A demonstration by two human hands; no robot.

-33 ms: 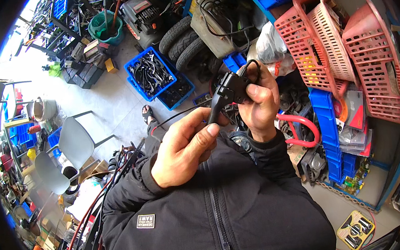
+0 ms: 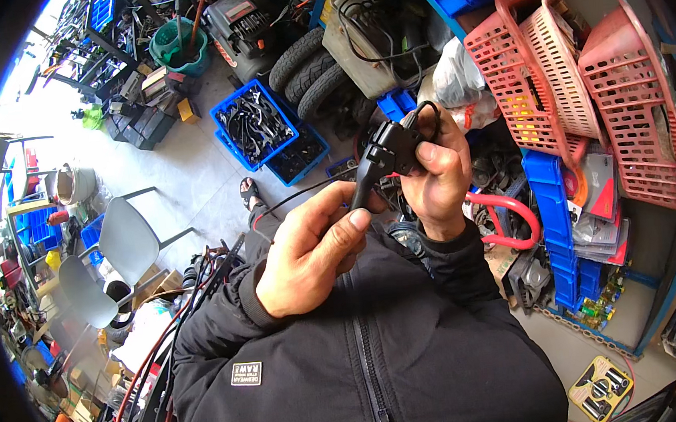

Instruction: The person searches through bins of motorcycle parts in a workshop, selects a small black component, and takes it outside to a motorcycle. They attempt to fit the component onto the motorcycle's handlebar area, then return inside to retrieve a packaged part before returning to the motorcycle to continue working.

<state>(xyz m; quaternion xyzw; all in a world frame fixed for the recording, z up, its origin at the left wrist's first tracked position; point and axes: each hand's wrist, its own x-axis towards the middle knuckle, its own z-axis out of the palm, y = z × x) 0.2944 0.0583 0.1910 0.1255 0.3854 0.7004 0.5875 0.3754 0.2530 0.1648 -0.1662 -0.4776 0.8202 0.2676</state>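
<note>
In front of my chest is a black brake lever [image 2: 383, 152] with a bulky housing, held between both hands. My left hand [image 2: 308, 250] pinches the lever's lower, tapered end between thumb and fingers. Around the housing end, my right hand [image 2: 438, 176] is closed, its thumb pressed to the side. A black cable [image 2: 430, 106] loops over the right fingers from the housing. A thin dark wire [image 2: 304, 190] runs leftward behind the left hand; where it joins is hidden.
Blue crates [image 2: 256, 126] of metal parts sit on the floor ahead, beside stacked tyres [image 2: 319, 88]. At right are red baskets [image 2: 626, 105], blue bins [image 2: 550, 224] and a red curved tube [image 2: 520, 219]. Grey chairs [image 2: 130, 237] and bundled cables [image 2: 147, 372] are at left.
</note>
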